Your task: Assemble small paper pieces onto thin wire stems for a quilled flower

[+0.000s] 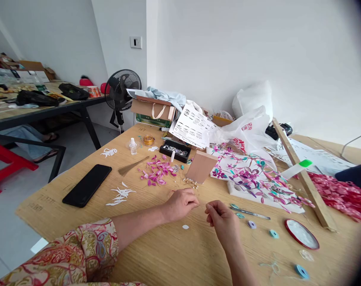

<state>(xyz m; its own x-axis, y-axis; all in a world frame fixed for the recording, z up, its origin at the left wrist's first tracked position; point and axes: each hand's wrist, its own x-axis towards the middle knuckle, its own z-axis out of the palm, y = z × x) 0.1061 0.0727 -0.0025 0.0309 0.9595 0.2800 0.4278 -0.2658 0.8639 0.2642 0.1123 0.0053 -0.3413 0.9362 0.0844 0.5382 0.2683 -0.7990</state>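
Just above the table's middle, my left hand point(182, 204) is closed, its fingertips pinched together and pointing right. Facing it, my right hand point(224, 222) is also in a pinch, a short gap away. Whatever lies between the fingers of either hand is too fine to make out. Below the gap a small white oval piece point(185, 227) rests on the wood. Beyond my left hand are small pearl beads point(190, 182) by an upright brown board point(201, 167), and a heap of pink petals point(158, 171). Tweezers point(253, 213) lie right of my right hand.
A black phone point(87, 185) and white cut strips point(121, 194) lie left. Thread spools point(274, 234), a red-rimmed dish point(302, 234) and a wooden bar point(305, 178) are right. Purple flower sprays point(255, 174) and a black tray point(175, 151) sit behind.
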